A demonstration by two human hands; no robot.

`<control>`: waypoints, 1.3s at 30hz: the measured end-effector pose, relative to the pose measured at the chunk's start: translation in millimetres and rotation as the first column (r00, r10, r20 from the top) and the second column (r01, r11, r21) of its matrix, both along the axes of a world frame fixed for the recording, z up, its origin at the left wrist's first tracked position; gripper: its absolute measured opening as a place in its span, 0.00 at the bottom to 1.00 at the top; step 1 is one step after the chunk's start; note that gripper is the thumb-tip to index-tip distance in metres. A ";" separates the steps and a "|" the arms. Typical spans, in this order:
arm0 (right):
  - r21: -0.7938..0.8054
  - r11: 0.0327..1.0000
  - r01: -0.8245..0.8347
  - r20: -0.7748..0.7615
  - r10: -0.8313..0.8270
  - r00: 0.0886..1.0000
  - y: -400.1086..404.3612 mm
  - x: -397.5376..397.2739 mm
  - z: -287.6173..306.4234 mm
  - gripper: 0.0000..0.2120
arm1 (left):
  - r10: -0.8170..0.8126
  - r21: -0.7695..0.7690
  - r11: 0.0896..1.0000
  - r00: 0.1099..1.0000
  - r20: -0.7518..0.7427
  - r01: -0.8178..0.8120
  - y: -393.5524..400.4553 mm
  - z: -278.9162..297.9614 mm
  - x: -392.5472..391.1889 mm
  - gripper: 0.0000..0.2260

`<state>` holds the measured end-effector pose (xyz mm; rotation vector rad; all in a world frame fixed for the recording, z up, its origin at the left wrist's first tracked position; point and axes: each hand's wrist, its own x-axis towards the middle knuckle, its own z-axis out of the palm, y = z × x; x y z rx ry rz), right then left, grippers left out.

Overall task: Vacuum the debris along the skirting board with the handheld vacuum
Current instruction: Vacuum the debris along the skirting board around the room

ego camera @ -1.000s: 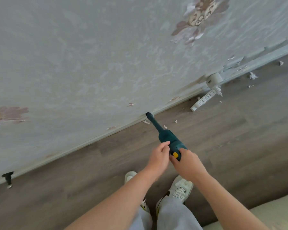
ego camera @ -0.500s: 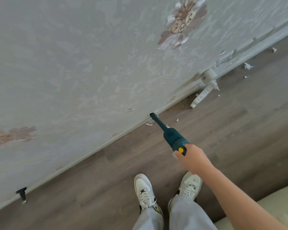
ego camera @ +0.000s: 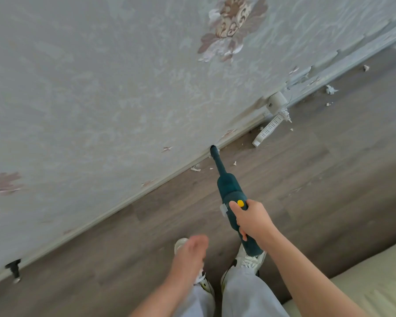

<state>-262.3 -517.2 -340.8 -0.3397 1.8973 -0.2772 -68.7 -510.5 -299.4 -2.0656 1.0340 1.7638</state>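
A dark teal handheld vacuum with a yellow button points up and away from me, and my right hand grips its handle. Its narrow nozzle tip rests against the pale skirting board where wall meets floor. White debris scraps lie on the floor just left of the nozzle, and a smaller bit lies to its right. More scraps sit further right along the board. My left hand hovers blurred above my shoes, holding nothing.
A white slotted plastic piece lies by a white wall fitting to the right of the nozzle. A black doorstop sticks out low on the left. A pale cushion edge fills the bottom right. Dark wood-look flooring spreads between.
My left hand let go of the vacuum, dropped out of sight, and now shows again low over my shoes. The nozzle has shifted slightly right along the skirting board.
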 end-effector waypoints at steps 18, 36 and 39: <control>-0.014 0.834 0.551 0.285 -0.525 0.802 -9.4 -20.4 11.7 0.13 | -0.475 -0.244 0.861 0.877 -0.071 0.446 -115.5 -84.3 -144.9 0.25; -0.004 0.971 -0.240 0.101 0.239 0.966 -13.5 21.0 32.9 0.13 | -0.134 -0.165 0.977 0.991 0.003 0.132 -117.2 -59.0 -45.6 0.16; -0.008 0.967 -0.253 0.063 0.253 0.965 -8.6 20.0 25.9 0.13 | 0.056 -0.123 0.991 0.998 0.020 -0.053 -94.7 -53.6 -29.6 0.15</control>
